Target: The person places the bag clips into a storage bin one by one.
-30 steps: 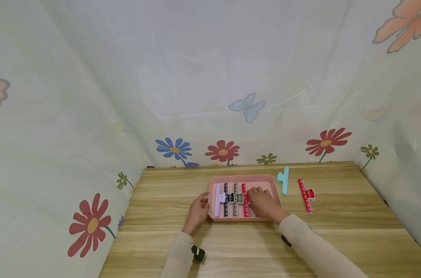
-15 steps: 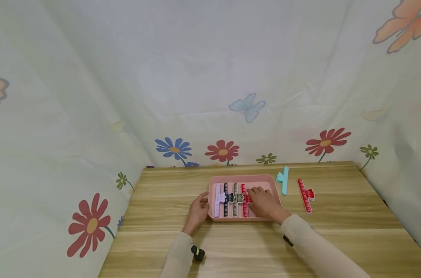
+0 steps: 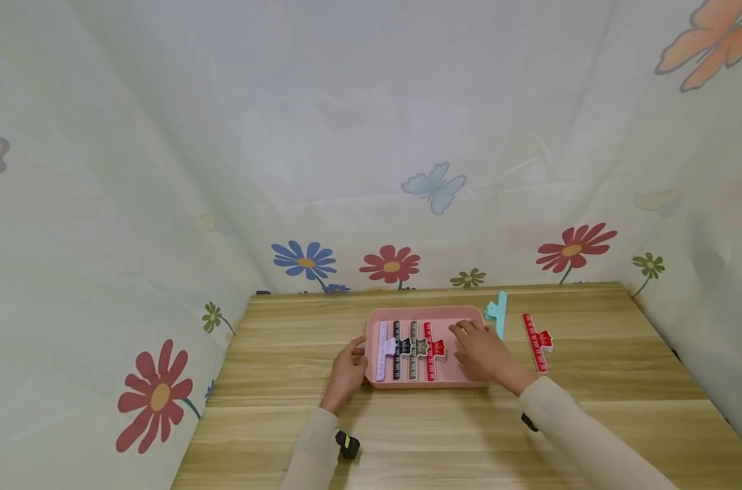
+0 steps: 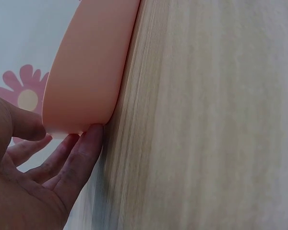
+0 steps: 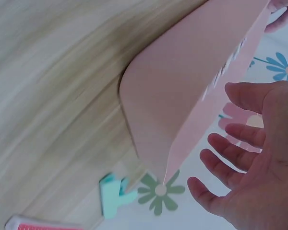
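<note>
My left hand [image 3: 349, 367] holds the left end of a pink tray [image 3: 468, 314]. In the left wrist view its thumb lies at the rim and its fingertips press the outer wall. Inside the tray, side by side, lie long-bar clips printed with piano keys: a lavender clip [image 3: 382, 354], a black clip [image 3: 397, 357], a grey clip [image 3: 413, 357] and a red clip [image 3: 430, 357]. My right hand [image 3: 482, 350] hovers over the tray's right part, fingers apart and loosely bent, holding nothing. It is just right of the red clip's handle.
On the wooden table [image 3: 419, 435], right of the tray, lie a turquoise clip [image 3: 501, 316] and a second red clip [image 3: 534, 344], both with long bars. A white curtain [image 3: 346, 136] with flowers and butterflies hangs behind the table and along its sides.
My right hand has let go of the red clip in the tray and moved right, uncovering its handle. The left hand has stayed at the tray's left end.
</note>
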Demonstrator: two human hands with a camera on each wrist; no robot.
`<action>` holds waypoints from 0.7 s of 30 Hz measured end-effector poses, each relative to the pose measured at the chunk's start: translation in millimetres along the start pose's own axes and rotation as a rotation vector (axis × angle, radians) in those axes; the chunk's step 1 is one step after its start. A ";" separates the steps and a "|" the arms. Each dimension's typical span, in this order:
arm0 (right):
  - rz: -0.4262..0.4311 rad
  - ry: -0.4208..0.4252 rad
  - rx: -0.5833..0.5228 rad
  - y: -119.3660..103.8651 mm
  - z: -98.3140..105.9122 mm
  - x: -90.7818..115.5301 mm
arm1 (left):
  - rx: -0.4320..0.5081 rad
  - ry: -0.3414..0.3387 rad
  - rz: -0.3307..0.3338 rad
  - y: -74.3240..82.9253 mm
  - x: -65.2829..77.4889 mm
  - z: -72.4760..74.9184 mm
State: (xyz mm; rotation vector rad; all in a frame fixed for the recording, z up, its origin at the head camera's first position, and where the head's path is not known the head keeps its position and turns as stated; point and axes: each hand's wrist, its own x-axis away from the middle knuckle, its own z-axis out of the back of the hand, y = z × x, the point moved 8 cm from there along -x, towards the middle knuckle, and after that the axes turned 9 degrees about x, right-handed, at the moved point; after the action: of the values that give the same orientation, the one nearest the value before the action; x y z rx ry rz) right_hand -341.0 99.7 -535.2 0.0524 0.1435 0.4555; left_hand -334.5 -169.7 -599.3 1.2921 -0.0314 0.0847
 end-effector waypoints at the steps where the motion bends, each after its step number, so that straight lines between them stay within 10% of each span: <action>1: -0.002 0.006 0.001 2.9 1.8 1.3 | -0.002 -0.002 -0.001 0.0 0.0 0.2; 21: -0.080 0.078 -0.025 82.6 18.8 36.0 | 0.008 -0.001 0.003 -0.7 0.3 -0.3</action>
State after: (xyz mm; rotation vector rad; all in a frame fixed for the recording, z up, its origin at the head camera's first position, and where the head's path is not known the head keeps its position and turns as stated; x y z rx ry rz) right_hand -342.1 189.4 -514.3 0.0038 0.2160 0.3791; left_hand -334.2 -169.6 -600.1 1.2998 -0.0341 0.0866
